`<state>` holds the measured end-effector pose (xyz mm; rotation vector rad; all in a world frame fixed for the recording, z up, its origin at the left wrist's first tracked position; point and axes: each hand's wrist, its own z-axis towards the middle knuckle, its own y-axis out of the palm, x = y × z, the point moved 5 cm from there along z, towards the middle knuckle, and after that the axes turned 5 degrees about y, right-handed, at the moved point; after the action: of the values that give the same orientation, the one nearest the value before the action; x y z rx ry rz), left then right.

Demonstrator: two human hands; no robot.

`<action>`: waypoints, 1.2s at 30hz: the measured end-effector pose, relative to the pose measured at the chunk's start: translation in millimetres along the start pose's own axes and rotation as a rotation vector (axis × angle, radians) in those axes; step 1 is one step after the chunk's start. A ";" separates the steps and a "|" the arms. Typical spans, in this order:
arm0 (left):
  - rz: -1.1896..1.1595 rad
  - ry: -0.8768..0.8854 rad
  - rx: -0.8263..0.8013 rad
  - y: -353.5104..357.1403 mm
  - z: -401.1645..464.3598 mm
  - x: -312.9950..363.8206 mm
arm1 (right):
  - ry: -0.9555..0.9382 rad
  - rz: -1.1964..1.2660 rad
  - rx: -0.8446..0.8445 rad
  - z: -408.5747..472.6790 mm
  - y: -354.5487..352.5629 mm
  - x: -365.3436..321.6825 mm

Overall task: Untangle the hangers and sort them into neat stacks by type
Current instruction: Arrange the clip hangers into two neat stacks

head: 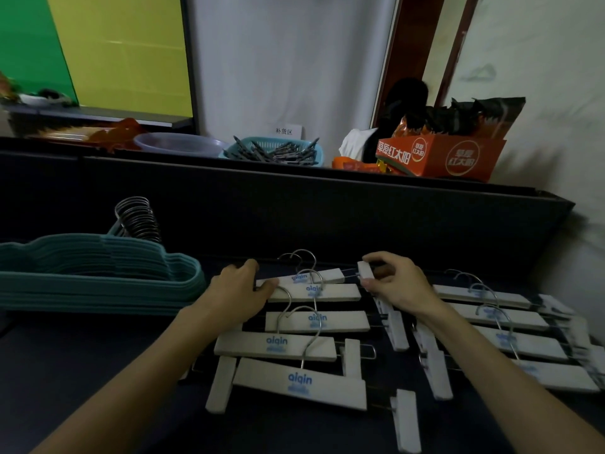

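Several white wooden clip hangers [317,321] marked "aiqin" lie overlapped on the dark table in front of me. A second row of the same white hangers [510,339] lies at the right. A neat stack of teal velvet hangers [98,280] with metal hooks sits at the left. My left hand [239,294] grips the left end of the farthest white hanger. My right hand [399,283] pinches the white clip [365,273] at that hanger's right end.
A raised dark ledge [294,191] runs behind the table. On it stand a blue basket of clothespins [275,150], a purple basin [180,144] and an orange carton [458,155] of snack bags. A white wall closes the right side.
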<state>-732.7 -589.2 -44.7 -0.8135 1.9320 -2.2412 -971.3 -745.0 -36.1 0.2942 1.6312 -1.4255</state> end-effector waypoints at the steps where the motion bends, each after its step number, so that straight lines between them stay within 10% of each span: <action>1: -0.008 0.015 0.014 -1.4 -0.7 1.0 | -0.010 0.019 0.010 -0.2 -0.4 -0.3; 19: -0.225 0.203 0.237 -19.2 -2.9 7.6 | -0.054 0.049 0.137 -5.9 -23.0 0.6; 36: -0.168 0.184 0.042 -12.4 14.8 5.3 | -0.017 -0.097 -0.086 11.0 -16.4 -7.4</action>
<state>-727.3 -602.0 -30.2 -0.8191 1.9500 -2.5272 -973.4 -756.9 -18.8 0.1551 1.7078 -1.4220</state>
